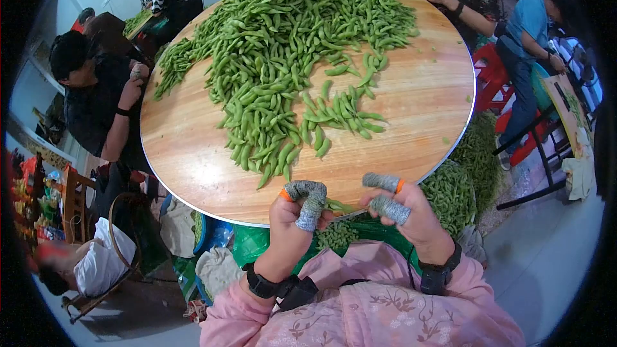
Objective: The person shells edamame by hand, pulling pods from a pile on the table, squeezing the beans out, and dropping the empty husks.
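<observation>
My left hand (pixel 289 218) is at the near edge of the table, its fingers curled in a pinch around one end of a green soybean pod (pixel 339 206). Grey knitted finger covers with orange trim wrap its thumb and forefinger. Across a small gap, my right hand (pixel 411 215) is close to the pod's other end. Its covered fingers are bent but apart, and nothing shows between them. A large heap of green soybean pods (pixel 270 45) spreads over the round wooden table (pixel 411 109), with loose pods trailing toward me.
Below the table edge, small shelled green beans (pixel 337 236) lie in a green plastic bag (pixel 250 243). More pods (pixel 450 196) are piled at the right. Co-workers sit at the left (pixel 96 90) and far right (pixel 459 0) of the table. Red stools (pixel 491 71) stand to the right.
</observation>
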Tool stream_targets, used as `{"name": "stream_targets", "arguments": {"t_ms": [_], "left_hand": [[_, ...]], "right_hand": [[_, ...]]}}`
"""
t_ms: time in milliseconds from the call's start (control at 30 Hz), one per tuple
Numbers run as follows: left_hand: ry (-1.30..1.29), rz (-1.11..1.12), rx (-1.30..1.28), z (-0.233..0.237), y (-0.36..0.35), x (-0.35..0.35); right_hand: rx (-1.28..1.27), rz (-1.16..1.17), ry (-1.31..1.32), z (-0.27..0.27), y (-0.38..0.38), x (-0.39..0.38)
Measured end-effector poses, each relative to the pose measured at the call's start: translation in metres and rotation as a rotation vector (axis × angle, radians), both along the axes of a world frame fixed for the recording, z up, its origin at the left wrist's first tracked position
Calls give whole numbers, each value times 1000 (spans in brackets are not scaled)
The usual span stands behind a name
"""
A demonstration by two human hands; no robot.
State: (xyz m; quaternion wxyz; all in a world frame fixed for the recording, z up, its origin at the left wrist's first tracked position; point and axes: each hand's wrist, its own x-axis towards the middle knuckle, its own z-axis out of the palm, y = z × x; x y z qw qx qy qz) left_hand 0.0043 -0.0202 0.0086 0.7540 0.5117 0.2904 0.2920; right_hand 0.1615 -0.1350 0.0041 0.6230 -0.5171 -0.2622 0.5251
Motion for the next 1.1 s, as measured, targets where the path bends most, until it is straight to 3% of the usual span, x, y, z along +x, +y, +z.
{"name": "stream_targets", "arguments": {"t_ms": [33, 67, 100, 133, 167, 233, 267, 300, 367, 533, 600, 733, 900, 1100], "left_hand": [[-66, 29, -47, -2, -3, 0], [-67, 27, -49, -3, -6, 2], [-37, -9, 19, -4, -10, 3], [-8, -42, 92, -5, -11, 3], [-7, -38, 97, -6, -10, 2], [125, -272, 241, -5, -5, -2], [265, -347, 399, 0, -2, -4], [268, -339, 401, 6, -1, -4], [469, -461, 1036, 13, 1, -2], [441, -487, 730, 5, -3, 1], [471, -279, 893, 4, -8, 0], [482, -228, 1017, -2, -11, 0], [496, -159, 1356, -1, -11, 1], [447, -164, 1428, -6, -10, 0]], "right_hand": [[-2, -2, -1, -2, -1, -1], [-22, 77, 178, -2, -1, -2], [-41, 158, 356, -3, -1, -4], [-34, 152, 374, -7, -1, -4], [-29, 157, 374, -8, -1, -2], [-60, 106, 99, -8, 1, 1], [-54, 114, 98, -6, 3, 0], [5, 119, 18, -4, 4, -3], [62, 123, -61, -1, 7, -8], [107, -3, -21, 0, 5, -14], [69, 16, -3, 4, 3, -10], [-14, 137, 58, 5, -2, -8], [-36, 111, 87, -3, 0, -9], [30, 113, 87, -6, 1, -9]]}}
